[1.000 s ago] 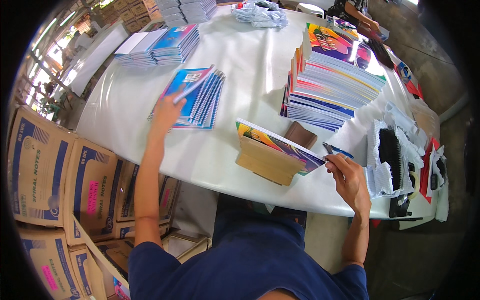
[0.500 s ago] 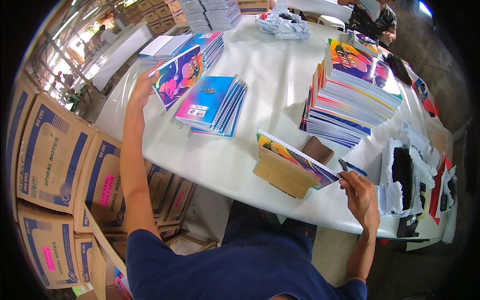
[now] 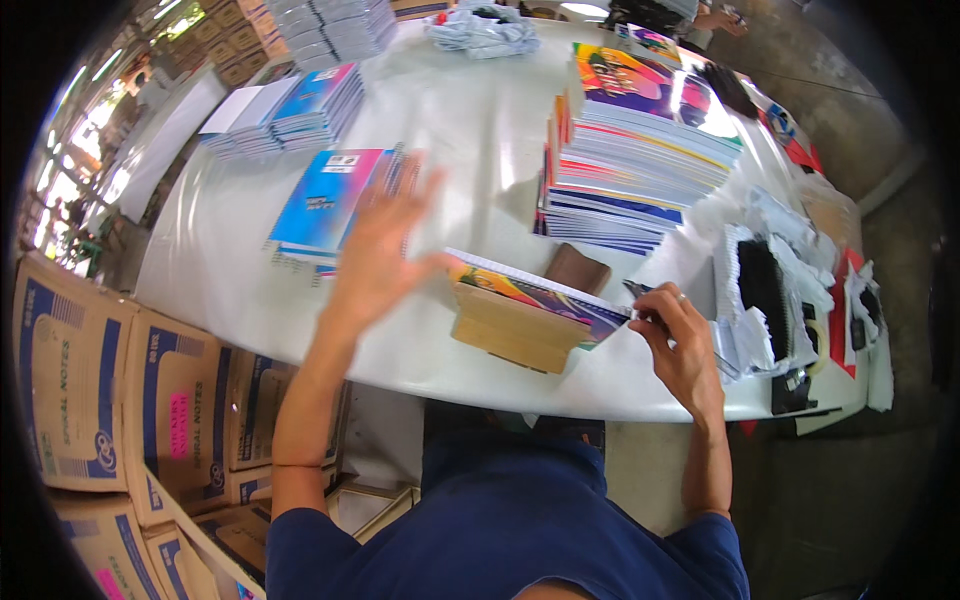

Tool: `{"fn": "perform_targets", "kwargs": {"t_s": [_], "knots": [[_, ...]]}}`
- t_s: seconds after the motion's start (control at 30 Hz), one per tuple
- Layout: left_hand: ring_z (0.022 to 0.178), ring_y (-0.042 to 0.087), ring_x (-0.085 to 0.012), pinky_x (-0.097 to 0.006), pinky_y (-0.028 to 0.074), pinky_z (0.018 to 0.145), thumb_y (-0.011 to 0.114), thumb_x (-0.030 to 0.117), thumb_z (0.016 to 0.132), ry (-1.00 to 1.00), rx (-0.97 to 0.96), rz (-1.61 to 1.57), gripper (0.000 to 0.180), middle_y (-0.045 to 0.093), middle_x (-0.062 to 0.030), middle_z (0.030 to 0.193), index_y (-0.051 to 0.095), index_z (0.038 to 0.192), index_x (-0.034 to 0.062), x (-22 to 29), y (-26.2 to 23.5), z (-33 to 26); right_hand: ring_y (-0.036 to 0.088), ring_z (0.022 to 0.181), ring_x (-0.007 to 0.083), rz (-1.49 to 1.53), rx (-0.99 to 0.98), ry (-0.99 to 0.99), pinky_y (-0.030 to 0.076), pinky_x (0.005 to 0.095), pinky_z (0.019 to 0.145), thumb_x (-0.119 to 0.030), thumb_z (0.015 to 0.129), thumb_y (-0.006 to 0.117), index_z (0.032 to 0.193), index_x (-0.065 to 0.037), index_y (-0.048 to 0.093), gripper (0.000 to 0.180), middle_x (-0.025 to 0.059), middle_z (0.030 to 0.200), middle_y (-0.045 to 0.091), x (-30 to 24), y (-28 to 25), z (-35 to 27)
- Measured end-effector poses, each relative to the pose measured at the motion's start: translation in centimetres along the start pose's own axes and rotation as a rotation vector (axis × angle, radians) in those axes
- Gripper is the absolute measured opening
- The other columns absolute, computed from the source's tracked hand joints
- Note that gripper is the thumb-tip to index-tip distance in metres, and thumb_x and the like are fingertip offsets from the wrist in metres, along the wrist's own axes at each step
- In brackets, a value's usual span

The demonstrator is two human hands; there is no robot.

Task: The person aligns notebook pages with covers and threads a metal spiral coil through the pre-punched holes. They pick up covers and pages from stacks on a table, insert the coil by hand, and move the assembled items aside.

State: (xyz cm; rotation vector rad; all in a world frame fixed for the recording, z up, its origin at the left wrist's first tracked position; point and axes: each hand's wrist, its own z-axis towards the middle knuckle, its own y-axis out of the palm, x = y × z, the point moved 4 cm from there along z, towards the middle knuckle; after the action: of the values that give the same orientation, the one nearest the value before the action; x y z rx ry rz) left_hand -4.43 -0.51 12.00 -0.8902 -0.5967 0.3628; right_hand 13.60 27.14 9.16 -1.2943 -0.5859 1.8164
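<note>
My left hand [image 3: 385, 240] is blurred, with its fingers spread and nothing in it. It hovers by the near right side of a small pile of blue-and-pink spiral notebooks [image 3: 322, 205]. A colourful notebook [image 3: 540, 290] with a row of holes along its upper edge stands tilted against a brown cardboard support [image 3: 515, 330]. At that notebook's right end, my right hand [image 3: 682, 345] has thumb and fingertips pinched together. Whatever lies in the pinch is too small to make out. A dark tool [image 3: 634, 288] shows partly behind these fingers.
Behind the support lies a brown block [image 3: 578, 268]. A tall stack of colourful notebooks [image 3: 640, 150] stands beyond it. More notebooks [image 3: 318, 105] are at the far left, and torn wrapping with black coils [image 3: 765, 290] at the right. Cartons [image 3: 180, 400] fill the left below the table.
My left hand has put its colourful notebook down on the small pile, blue-and-pink side up, and moved rightward, now open. The right hand stays at the tilted notebook's end. The view has shifted.
</note>
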Motion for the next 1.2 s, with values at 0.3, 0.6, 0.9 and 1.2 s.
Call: {"fn": "perform_targets", "kwargs": {"t_s": [0.3, 0.6, 0.9, 1.2], "knots": [[0.113, 0.057, -0.0321, -0.044, 0.052, 0.084, 0.067, 0.041, 0.082, 0.309, -0.522, -0.013, 0.074, 0.049, -0.0088, 0.141, 0.038, 0.144, 0.0137, 13.1, 10.7, 2.3, 0.063, 0.073, 0.0359, -0.087, -0.099, -0.106, 0.048, 0.0442, 0.064, 0.001, 0.081, 0.062, 0.090, -0.002, 0.059, 0.010, 0.0130, 0.073, 0.063, -1.8, -0.4, 0.4], [0.088, 0.070, -0.0291, -0.040, 0.057, 0.062, 0.064, 0.044, 0.084, 0.417, -0.401, -0.003, 0.059, 0.063, -0.0060, 0.125, 0.049, 0.137, 0.0214, 13.3, 11.4, 1.0, 0.063, 0.097, 0.0290, 0.021, -0.429, -0.018, 0.052, 0.0356, 0.083, 0.002, 0.083, 0.056, 0.103, 0.000, 0.059, 0.020, 0.0158, 0.100, 0.063, 8.8, 3.0, 5.5], [0.097, 0.067, -0.0326, -0.038, 0.058, 0.068, 0.074, 0.045, 0.071, 0.368, -0.264, 0.033, 0.088, 0.053, -0.0071, 0.138, 0.036, 0.147, 0.0239, 11.9, 10.5, 0.8, 0.062, 0.105, 0.0273, 0.308, -0.453, -0.146, 0.047, 0.0364, 0.092, -0.028, 0.086, 0.065, 0.119, -0.009, 0.062, 0.038, 0.0115, 0.114, 0.065, 9.4, 6.8, 6.8], [0.098, 0.066, -0.0366, -0.040, 0.056, 0.076, 0.078, 0.045, 0.065, 0.188, -0.187, -0.066, 0.098, 0.064, -0.0136, 0.120, 0.031, 0.149, 0.0262, 10.4, 9.5, 1.3, 0.059, 0.116, 0.0296, 0.681, -0.635, 0.049, 0.041, 0.0380, 0.102, -0.041, 0.085, 0.065, 0.120, 0.005, 0.064, 0.057, 0.0209, 0.123, 0.063, 5.9, 0.5, 4.2]]}}
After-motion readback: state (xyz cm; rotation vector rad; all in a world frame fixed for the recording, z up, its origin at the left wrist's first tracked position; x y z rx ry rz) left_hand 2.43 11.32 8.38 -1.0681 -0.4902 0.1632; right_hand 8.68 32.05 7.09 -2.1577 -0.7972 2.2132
